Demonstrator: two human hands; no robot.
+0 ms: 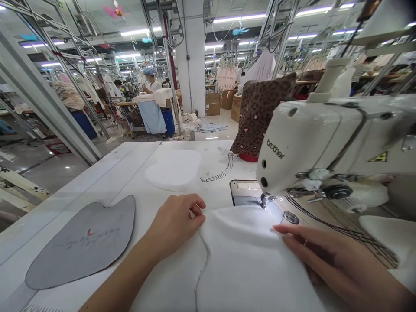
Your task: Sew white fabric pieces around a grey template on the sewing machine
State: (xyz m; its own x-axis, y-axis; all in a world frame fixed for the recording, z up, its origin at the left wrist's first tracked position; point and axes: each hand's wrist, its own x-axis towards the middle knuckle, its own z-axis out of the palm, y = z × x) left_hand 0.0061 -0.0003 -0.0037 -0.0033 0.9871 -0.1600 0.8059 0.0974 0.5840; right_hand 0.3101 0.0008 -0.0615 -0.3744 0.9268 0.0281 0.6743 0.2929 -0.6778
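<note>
**White fabric piece (pixel 234 255) held flat at Brother sewing machine (pixel 312 147)**

The fabric is spread at lower centre of the frame, with its upper edge reaching the presser foot (pixel 264 203) under the machine's head at right. The left hand (pixel 173 225) is curled at the fabric's left edge, with its fingertips on the cloth; whether the cloth is pinched cannot be told. The right hand (pixel 328 260) is laid nearly flat on the fabric's right side, fingers extended and pressed down. A grey template (pixel 81 242) is laid on the white table (pixel 191 147) at lower left, and a white cutout (pixel 173 170) lies beyond the hands. Leopard-print fabric (pixel 260 117) is propped up behind the machine. A co-worker (pixel 150 82) in a blue cap is seen at upper left.
</note>
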